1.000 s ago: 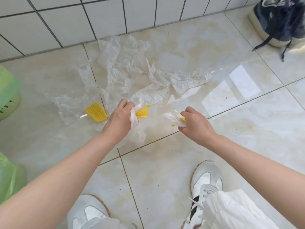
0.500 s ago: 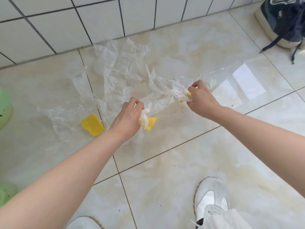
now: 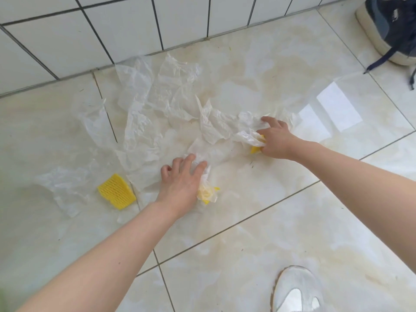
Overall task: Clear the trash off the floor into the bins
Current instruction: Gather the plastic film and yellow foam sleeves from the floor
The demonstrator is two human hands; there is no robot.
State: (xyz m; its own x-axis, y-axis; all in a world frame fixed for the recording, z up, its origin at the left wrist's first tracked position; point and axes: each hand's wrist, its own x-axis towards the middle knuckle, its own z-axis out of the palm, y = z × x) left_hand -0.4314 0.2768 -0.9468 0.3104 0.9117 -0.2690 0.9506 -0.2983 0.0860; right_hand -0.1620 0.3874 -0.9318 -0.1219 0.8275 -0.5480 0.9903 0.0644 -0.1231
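Two hands are down on the floor (image 3: 292, 221) among scattered clear plastic sheets (image 3: 144, 122), well apart from each other. The left hand (image 3: 182, 181) sits near the centre of the view, fingers spread and bent over a crumpled piece of plastic; a wad of plastic with a yellow scrap (image 3: 207, 193) shows under its thumb side, though whether the palm actually grips that wad cannot be told from this angle. The right hand (image 3: 275, 138), toward 2 o'clock from the left one, has its lower fingers curled around a bunch of plastic and a yellow bit (image 3: 256, 148), while its forefinger reaches out onto a wrinkled white sheet (image 3: 216, 126).

A loose yellow foam net piece (image 3: 117, 192) lies flat at about 9 o'clock from the left hand, touching the edge of a plastic sheet. More plastic spreads toward 11 and 12 o'clock, up to the foot of the tiled wall (image 3: 90, 37). A dark shoe (image 3: 396, 30) with trailing laces stands at the 1 o'clock corner, and the toe of a white sneaker (image 3: 297, 289) shows at 5 o'clock.
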